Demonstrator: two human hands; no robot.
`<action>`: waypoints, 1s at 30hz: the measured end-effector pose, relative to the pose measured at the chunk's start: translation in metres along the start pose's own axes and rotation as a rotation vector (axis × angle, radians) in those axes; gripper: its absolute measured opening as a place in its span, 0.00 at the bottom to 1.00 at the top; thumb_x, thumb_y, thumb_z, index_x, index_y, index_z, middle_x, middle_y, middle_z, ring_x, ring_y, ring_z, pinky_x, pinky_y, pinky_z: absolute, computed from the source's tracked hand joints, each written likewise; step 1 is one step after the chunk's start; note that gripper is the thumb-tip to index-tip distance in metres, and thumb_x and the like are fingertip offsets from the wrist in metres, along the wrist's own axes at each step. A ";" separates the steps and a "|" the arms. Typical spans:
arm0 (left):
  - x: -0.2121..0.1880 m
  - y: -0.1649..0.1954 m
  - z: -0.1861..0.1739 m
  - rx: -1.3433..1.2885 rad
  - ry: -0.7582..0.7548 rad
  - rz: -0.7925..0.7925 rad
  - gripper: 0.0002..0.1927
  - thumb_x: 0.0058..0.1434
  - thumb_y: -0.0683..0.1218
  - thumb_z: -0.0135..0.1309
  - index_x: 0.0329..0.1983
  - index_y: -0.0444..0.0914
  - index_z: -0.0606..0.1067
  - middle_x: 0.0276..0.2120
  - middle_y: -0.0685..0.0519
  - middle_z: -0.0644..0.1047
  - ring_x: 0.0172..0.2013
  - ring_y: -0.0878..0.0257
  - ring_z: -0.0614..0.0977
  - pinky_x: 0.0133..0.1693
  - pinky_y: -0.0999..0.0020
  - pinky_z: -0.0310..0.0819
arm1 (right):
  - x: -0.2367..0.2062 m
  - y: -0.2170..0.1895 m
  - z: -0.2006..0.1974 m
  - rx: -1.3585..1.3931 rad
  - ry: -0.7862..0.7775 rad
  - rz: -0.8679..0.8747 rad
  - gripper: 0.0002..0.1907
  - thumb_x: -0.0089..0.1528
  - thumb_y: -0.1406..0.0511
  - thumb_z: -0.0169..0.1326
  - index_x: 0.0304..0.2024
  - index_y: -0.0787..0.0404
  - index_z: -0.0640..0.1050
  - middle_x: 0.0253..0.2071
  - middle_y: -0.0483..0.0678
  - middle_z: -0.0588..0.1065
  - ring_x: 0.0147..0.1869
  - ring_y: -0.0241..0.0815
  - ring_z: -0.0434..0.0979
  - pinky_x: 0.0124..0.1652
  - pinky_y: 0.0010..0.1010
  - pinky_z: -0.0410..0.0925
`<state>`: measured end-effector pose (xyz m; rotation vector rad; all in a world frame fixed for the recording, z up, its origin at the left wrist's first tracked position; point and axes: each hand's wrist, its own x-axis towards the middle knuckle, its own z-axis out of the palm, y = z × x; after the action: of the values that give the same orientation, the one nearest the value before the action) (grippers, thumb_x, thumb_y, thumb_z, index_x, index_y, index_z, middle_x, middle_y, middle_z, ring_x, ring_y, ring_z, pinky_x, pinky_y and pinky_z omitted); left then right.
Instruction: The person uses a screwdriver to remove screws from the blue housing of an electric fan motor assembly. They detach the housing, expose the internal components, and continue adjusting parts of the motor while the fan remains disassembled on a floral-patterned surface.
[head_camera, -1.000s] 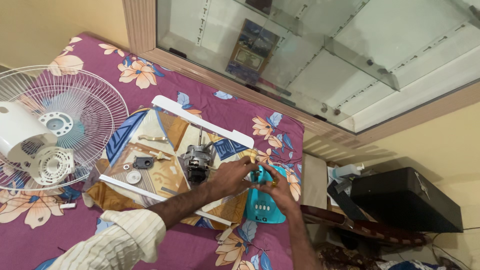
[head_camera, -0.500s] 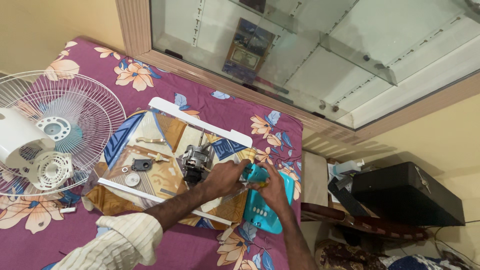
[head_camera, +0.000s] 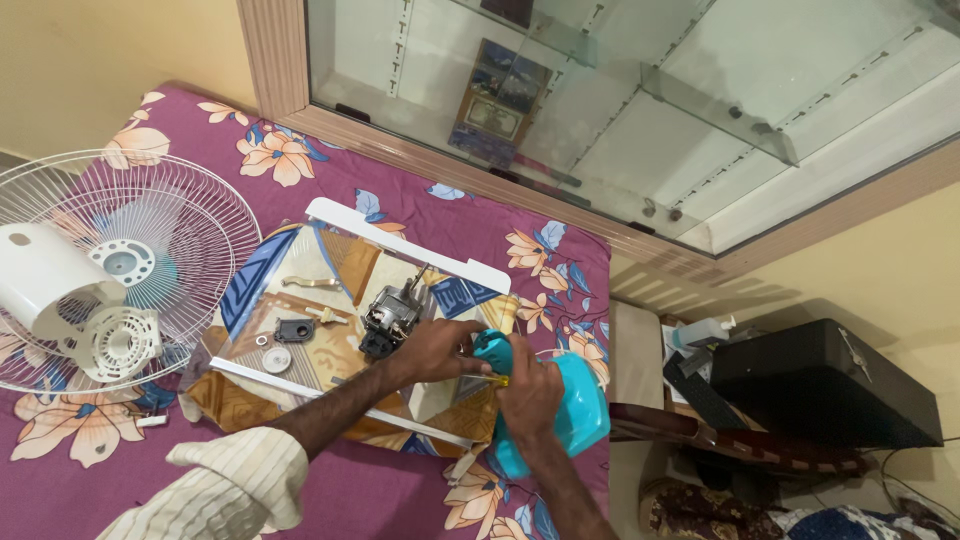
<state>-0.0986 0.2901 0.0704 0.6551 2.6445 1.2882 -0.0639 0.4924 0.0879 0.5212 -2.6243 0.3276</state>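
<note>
Head view is showing my left hand (head_camera: 440, 350) gripping the turquoise fan housing (head_camera: 560, 405) on the bed while my right hand (head_camera: 532, 392) is pinching a yellow screwdriver (head_camera: 487, 379) against it; a slip could be gouging plastic or scattering the small parts (head_camera: 278, 345) nearby.

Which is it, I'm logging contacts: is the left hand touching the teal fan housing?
Touching. The head view shows the left hand with fingers on the teal fan housing, right hand gripping it too.

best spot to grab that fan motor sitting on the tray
Probably grip the fan motor across its ribbed metal body, coming from above on its far side: it lies on the tray, and the left hand crowds its near end.
</note>
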 end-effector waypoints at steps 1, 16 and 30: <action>-0.002 0.002 0.000 0.018 0.004 0.012 0.36 0.55 0.63 0.68 0.60 0.42 0.72 0.37 0.51 0.83 0.40 0.56 0.86 0.44 0.54 0.79 | -0.003 -0.002 0.003 -0.004 0.045 -0.055 0.36 0.44 0.73 0.64 0.55 0.58 0.73 0.48 0.54 0.81 0.36 0.56 0.80 0.37 0.45 0.67; -0.015 0.005 -0.002 0.026 0.001 0.165 0.36 0.54 0.61 0.68 0.60 0.40 0.72 0.38 0.47 0.84 0.38 0.53 0.87 0.46 0.54 0.80 | -0.027 -0.004 0.007 0.357 0.012 -0.056 0.33 0.48 0.82 0.53 0.57 0.63 0.69 0.65 0.56 0.69 0.56 0.62 0.80 0.43 0.41 0.78; -0.014 -0.014 -0.003 -0.041 0.088 0.229 0.27 0.54 0.55 0.68 0.53 0.40 0.75 0.36 0.47 0.85 0.37 0.50 0.87 0.42 0.50 0.77 | 0.005 0.023 -0.066 0.529 -0.190 0.052 0.14 0.66 0.70 0.56 0.54 0.61 0.81 0.43 0.53 0.76 0.43 0.47 0.80 0.42 0.37 0.72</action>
<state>-0.0911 0.2740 0.0598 0.9389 2.6664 1.4560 -0.0526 0.5323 0.1442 0.6780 -2.7254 1.0517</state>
